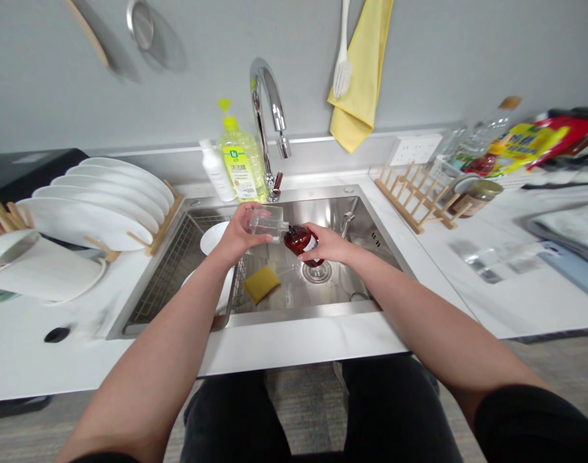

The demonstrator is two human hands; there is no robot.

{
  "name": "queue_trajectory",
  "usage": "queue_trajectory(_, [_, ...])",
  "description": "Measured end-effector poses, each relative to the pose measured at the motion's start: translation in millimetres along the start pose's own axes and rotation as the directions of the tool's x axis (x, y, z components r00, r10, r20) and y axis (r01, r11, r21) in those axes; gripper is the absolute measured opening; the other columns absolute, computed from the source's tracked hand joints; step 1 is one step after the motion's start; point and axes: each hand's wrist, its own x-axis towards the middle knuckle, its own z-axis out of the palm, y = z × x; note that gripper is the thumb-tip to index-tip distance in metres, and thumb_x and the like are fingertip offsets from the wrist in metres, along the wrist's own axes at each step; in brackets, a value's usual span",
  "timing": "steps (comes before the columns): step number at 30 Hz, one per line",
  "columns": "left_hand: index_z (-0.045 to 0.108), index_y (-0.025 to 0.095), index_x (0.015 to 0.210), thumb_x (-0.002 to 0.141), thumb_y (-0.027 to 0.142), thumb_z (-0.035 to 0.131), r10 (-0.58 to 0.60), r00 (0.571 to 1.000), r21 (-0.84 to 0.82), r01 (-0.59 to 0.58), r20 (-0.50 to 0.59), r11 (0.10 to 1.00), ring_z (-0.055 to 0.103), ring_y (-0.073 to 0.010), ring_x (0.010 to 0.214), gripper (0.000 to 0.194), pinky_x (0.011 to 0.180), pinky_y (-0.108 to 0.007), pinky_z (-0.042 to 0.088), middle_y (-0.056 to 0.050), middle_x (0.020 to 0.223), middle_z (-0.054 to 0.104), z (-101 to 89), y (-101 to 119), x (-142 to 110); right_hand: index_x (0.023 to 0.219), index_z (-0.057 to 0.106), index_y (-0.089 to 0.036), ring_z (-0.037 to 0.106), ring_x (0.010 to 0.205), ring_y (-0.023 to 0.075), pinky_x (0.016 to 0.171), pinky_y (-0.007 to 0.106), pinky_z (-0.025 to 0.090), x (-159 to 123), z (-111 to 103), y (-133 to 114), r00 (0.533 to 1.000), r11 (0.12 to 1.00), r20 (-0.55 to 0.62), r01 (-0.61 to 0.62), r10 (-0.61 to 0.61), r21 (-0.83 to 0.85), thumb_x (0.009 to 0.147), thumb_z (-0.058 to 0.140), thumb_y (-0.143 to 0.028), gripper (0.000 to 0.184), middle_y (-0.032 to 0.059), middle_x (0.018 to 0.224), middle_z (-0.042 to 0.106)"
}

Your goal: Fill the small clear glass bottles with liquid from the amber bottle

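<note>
"Where is this view looking from?"

"It is riding on the person's head; it is facing forward and down."

"How near is it?"

"It is looking closely over the left hand [238, 236] and right hand [326, 243]; it is taking in the square brushed-steel sink [298, 316], the curved chrome faucet [263, 90] and the white marble-patterned countertop [43, 366]."

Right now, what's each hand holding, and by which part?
Left hand: clear square bottle, by its body. Right hand: dark red bottle, by its body.
</note>
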Motion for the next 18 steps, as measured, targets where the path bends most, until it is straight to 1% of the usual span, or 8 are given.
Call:
queue_trajectory(4, [0.06,0.027,0.14,0.062,0.034,0.113,0.005,1.0,-0.008,-0.005,0.015,1.0,0.078,-0.028,0.117,0.095,0.103,-0.045,0.065,-0.01,0.135,0.077,-0.8,0.4,0.2,0.142,0.073,-0.023,0.079,0.122,0.0333,0.114,0.047,0.058,0.1,-0.2,0.1,1.0,1.0,-0.007,-0.008,0.008,-0.016,0.07,0.105,-0.033,0.08,0.0063,0.131,0.085])
queue_trajectory(12, [0.062,0.026,0.144,0.062,0.034,0.114,0.035,0.999,-0.022,-0.035,-0.004,0.999,0.075,-0.0299,0.128,0.097,0.104,-0.042,0.064,-0.012,0.139,0.076,-0.9,-2.3,0.9,0.137,0.074,-0.022,0.079,0.121,0.0321,0.112,0.045,0.058,0.4,1.2,0.8,1.0,1.0,-0.009,0.01,-0.01,-0.012,0.071,0.105,-0.036,0.075,0.0059,0.129,0.085])
queue_trajectory(15, [0.063,0.026,0.145,0.063,0.036,0.114,0.054,0.998,-0.01,-0.055,-0.005,0.998,0.075,-0.0311,0.13,0.097,0.104,-0.043,0.064,-0.012,0.14,0.076,-1.1,-2.1,1.4,0.139,0.073,-0.022,0.079,0.122,0.032,0.112,0.045,0.057,0.2,2.3,1.5,1.0,1.0,-0.016,0.013,-0.013,-0.011,0.071,0.105,-0.037,0.076,0.006,0.13,0.085])
queue_trajectory(18, [0.065,0.026,0.146,0.06,0.039,0.115,0.054,0.998,-0.006,-0.054,-0.025,0.999,0.074,-0.0329,0.133,0.1,0.106,-0.046,0.065,-0.012,0.138,0.076,-1.0,-0.2,1.6,0.141,0.073,-0.023,0.079,0.123,0.0324,0.114,0.046,0.057,0.1,3.1,1.5,1.0,1.0,-0.019,0.022,-0.022,-0.003,0.071,0.106,-0.039,0.079,0.006,0.131,0.085])
